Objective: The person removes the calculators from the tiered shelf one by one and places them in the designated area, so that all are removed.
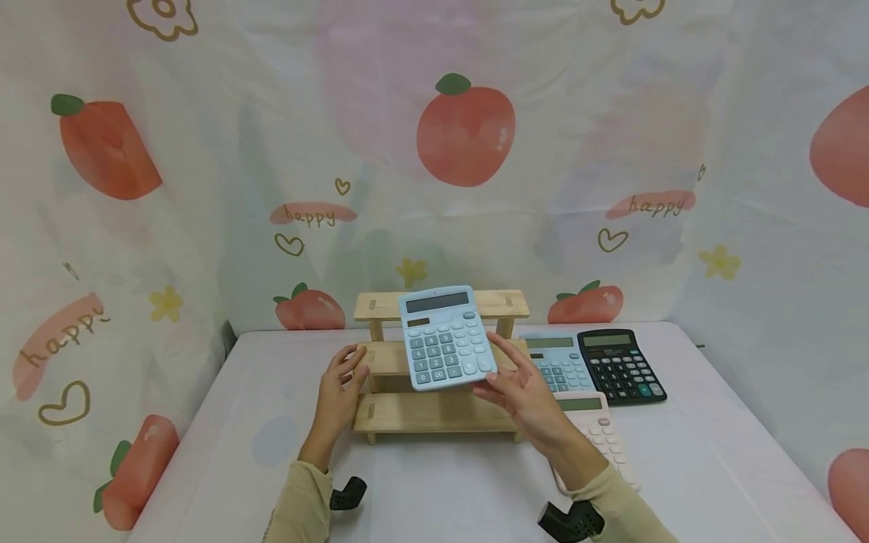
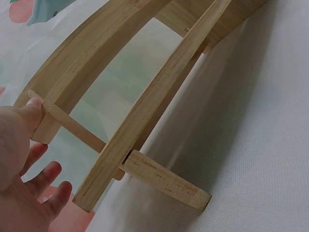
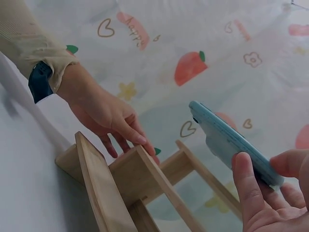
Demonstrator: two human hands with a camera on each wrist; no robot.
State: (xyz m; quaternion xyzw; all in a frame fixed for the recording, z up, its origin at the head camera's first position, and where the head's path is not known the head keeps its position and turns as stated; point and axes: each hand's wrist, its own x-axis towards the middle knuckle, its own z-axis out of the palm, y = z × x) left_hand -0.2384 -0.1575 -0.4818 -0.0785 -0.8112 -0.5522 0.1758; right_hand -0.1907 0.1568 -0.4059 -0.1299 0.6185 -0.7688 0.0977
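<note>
My right hand [image 1: 526,396] pinches a light blue calculator [image 1: 444,339] by its lower right corner. It is tilted up, keys and display facing me, in front of the upper boards of a three-step wooden rack [image 1: 434,413]. The right wrist view shows the calculator [image 3: 231,140] edge-on between thumb and fingers, apart from the boards. My left hand [image 1: 339,396] holds the left end of the rack's middle board. In the left wrist view, that hand's thumb [image 2: 33,108] lies against the board, with the other fingers spread beyond its end.
Right of the rack lie another blue calculator [image 1: 560,362], a black calculator [image 1: 621,366] and a pale pink calculator [image 1: 607,434], the last partly hidden by my right arm. A fruit-patterned cloth [image 1: 380,249] hangs behind the white table [image 1: 434,490].
</note>
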